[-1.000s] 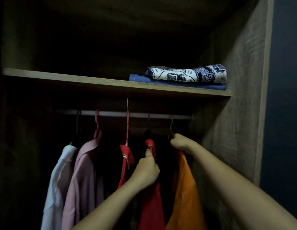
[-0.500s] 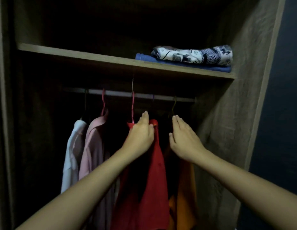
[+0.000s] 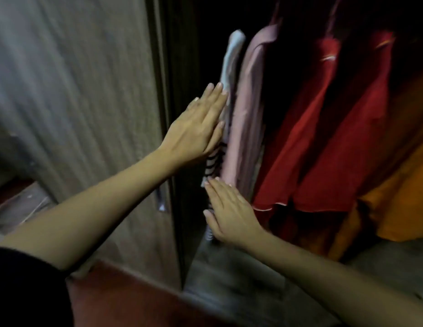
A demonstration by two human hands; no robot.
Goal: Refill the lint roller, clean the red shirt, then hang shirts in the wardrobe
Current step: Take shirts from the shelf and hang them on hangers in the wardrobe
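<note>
Head view, tilted and blurred, looks down the front of an open wardrobe. Hanging in a row, the pink shirt (image 3: 248,102) serves as the marker. Just to its left hangs a white shirt (image 3: 232,55), with a black-and-white striped cloth (image 3: 214,161) showing lower down on that same side. To the right of the pink shirt, past a dark gap, hangs a red shirt (image 3: 307,128), and a second red shirt (image 3: 361,138) hangs right beside that one. An orange shirt (image 3: 399,197) hangs farthest from the pink shirt on that side.

The left hand (image 3: 196,128) is flat, fingers straight and close together, its fingertips against the white shirt just left of the pink shirt. The right hand (image 3: 231,213) is flat too, fingers straight, laid near the pink shirt's lower edge; it pinches nothing.

Left of the pink shirt, beyond the hands, stands the wardrobe door (image 3: 75,90) with a metal handle (image 3: 161,199).
</note>
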